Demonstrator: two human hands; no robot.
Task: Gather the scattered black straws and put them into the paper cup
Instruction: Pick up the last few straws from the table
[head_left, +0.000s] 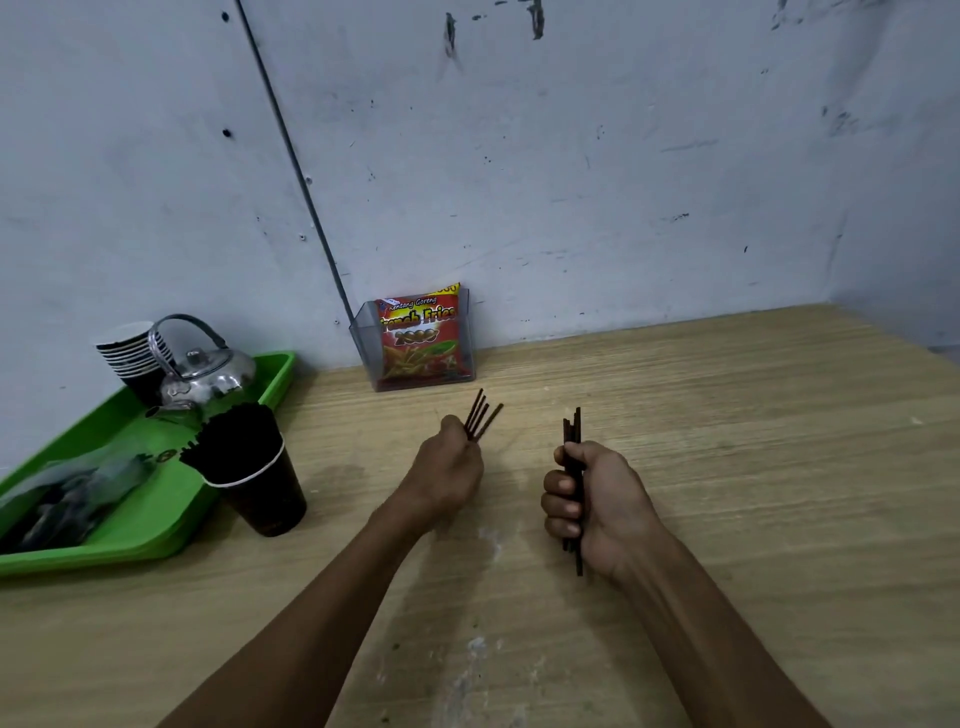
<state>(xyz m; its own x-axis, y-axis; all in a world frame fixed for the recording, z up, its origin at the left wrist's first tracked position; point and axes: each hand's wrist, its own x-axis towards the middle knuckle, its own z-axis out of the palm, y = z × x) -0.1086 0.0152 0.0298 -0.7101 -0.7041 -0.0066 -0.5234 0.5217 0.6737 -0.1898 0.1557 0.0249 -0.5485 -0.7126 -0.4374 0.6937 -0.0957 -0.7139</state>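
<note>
Black thin plastic straws (573, 467) are sitting bunched in both fists: right hand (592, 506) gripping one bundle, left hand (452, 467) pinching a fanned few (483, 415), probably for dropping into the dark paper cup (260, 483) on the desk (727, 467).

One item is bearing legible print: a red snack packet (423, 338) standing in a clear holder (363, 345) at twelve o'clock on the table. It is showing "Kentang Goreng", "French Fries" and "2000". No other lettering is proving readable.
</note>
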